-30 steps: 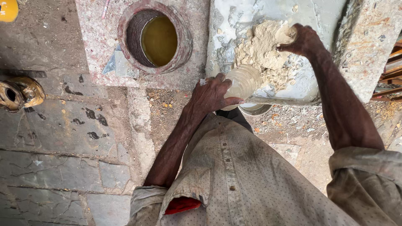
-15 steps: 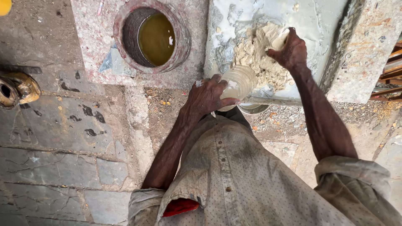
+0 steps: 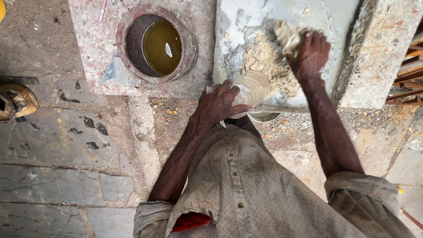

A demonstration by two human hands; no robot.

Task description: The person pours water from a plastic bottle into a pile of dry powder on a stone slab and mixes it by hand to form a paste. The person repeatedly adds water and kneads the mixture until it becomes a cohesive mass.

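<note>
Two bare hands worked over grey wet stone counter [image 3: 335,26]. Left hand [image 3: 218,103] wrapped around clear ribbed plastic bottle [image 3: 251,88], fingers curled on its body, thumb along lower side. Bottle tilted, mouth end pointed toward pile of pale beige crumbly dough [image 3: 266,61] on counter surface. Bottle just beside dough pile, at counter's near edge. Right hand [image 3: 310,55] pressed down on far right part of dough, fingers bunched together, gripped a lump of same dough [image 3: 288,35] at fingertips. Couldn't tell how tight the grip was; fingertips partly buried in the lump. Both forearms bare, beige dotted shirt sleeves [image 3: 361,194] rolled up near elbows. Rim of round metal bowl [image 3: 264,117] showed under counter's near edge, mostly hidden by left hand and bottle. Round reddish-rimmed hole holding yellowish-brown liquid [image 3: 161,46] sat in speckled pinkish slab [image 3: 94,48] left of counter, well apart from both hands. Rough grey concrete block [image 3: 381,57] bordered counter on right. Cracked grey stone floor [image 3: 66,150] below, with scattered crumbs near counter's base. Brass-coloured round fitting [image 3: 15,101] at far left edge of floor.
</note>
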